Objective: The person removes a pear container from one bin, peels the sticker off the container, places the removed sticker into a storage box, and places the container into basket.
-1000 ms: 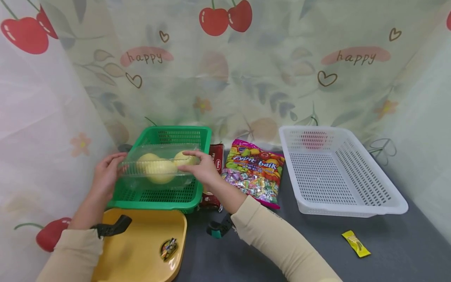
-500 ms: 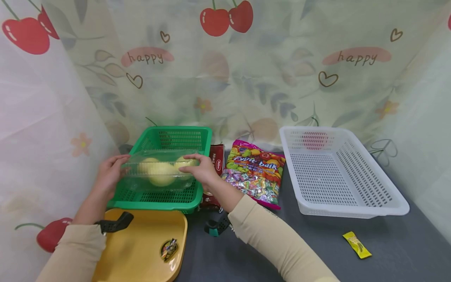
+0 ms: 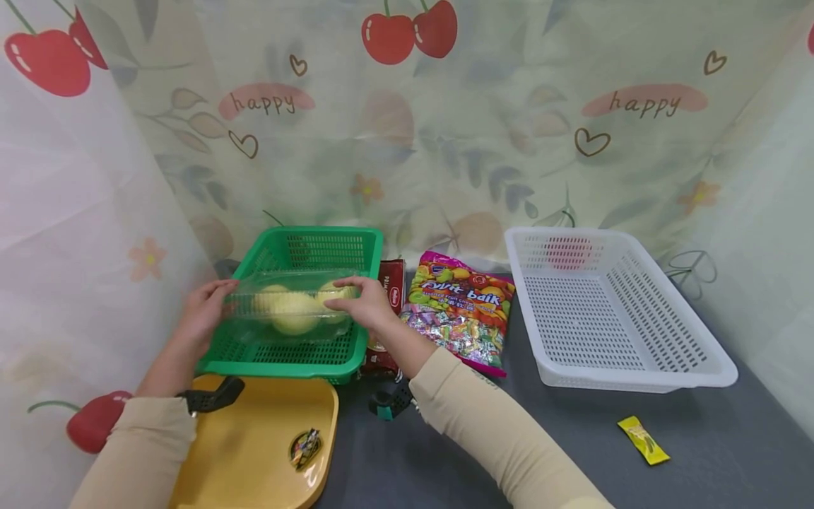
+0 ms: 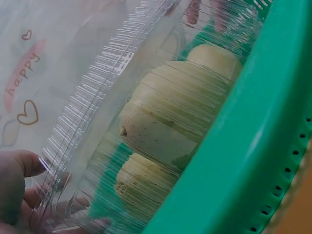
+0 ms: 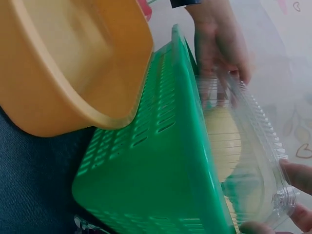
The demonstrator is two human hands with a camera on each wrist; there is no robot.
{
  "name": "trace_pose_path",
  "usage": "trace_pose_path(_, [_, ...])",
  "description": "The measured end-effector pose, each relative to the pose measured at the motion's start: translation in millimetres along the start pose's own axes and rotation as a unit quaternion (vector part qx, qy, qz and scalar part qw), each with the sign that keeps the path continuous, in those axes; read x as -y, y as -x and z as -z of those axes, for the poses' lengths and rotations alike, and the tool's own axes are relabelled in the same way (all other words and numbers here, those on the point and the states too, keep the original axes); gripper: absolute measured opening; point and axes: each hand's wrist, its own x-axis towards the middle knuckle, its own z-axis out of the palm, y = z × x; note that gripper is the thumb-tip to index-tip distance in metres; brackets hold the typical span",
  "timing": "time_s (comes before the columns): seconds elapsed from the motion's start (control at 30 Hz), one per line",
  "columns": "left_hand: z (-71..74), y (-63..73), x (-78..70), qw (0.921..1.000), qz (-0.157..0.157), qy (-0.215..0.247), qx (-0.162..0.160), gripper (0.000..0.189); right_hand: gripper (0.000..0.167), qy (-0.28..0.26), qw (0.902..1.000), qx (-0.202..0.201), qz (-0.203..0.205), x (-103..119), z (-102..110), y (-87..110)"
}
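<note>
Between my hands is a clear plastic clamshell box (image 3: 254, 326), low within the green basket (image 3: 219, 357). Several pale yellow-green round fruits (image 3: 295, 314) show through its plastic, speckled brown in the left wrist view. My left hand (image 3: 202, 314) grips the box's left end, thumb at the ridged edge (image 4: 95, 90). At the right end my right hand (image 3: 367, 305) holds on, with thumb and fingers spread across the corner; in the right wrist view its fingertips (image 5: 298, 176) touch the ridged rim. The undersides of the box and fruits are partly hidden.
In front of the basket lies a yellow tray (image 3: 254, 438) with a small wrapped item (image 3: 305, 449). Right of the basket are a dark red packet (image 3: 392, 283) and a colourful candy bag (image 3: 458, 311). A white basket (image 3: 591, 325) and a yellow sachet (image 3: 644, 440) are farther right.
The clear box has come down and slightly nearer in the green basket, with both hands still gripping its ends. Over the last half second it has barely moved.
</note>
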Motion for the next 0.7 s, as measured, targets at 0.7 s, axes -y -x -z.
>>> trace_pose_path(0.7, [-3.3, 5.2, -3.1, 0.9681, -0.051, -0.238, 0.061, 0.077, 0.043, 0.06, 0.9977, -0.023, 0.02, -3, 1, -3.7])
